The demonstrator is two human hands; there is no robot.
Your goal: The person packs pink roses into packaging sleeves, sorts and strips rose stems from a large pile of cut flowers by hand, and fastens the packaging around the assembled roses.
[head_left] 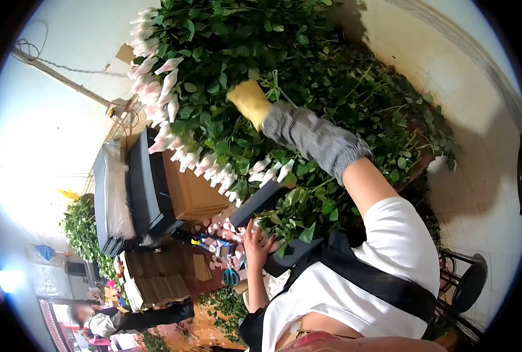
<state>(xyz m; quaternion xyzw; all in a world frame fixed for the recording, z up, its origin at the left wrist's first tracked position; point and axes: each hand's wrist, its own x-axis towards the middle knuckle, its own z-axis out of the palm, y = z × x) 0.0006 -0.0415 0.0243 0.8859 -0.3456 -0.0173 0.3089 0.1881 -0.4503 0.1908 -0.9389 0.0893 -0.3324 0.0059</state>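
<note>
My right hand [250, 102], in a yellow glove with a grey knitted sleeve above it, reaches into the big heap of leafy rose stems [225, 35]. Its fingers are closed, and what they hold among the leaves is hidden. Wrapped white-pink rose heads [152, 94] line the heap's left edge. Bare, my left hand [256, 243] rests by the lower end of a dark block [258, 202], fingers apart, near some leafy stems. A few wrapped roses [269, 171] lie just above the block.
Teal scissors [230, 277] lie on the table among pink petals [223, 232]. Dark stacked sheets [146, 182] and brown cardboard [193, 190] stand to the left. A person [105, 322] is at the lower left. A black stool [469, 283] stands at the right.
</note>
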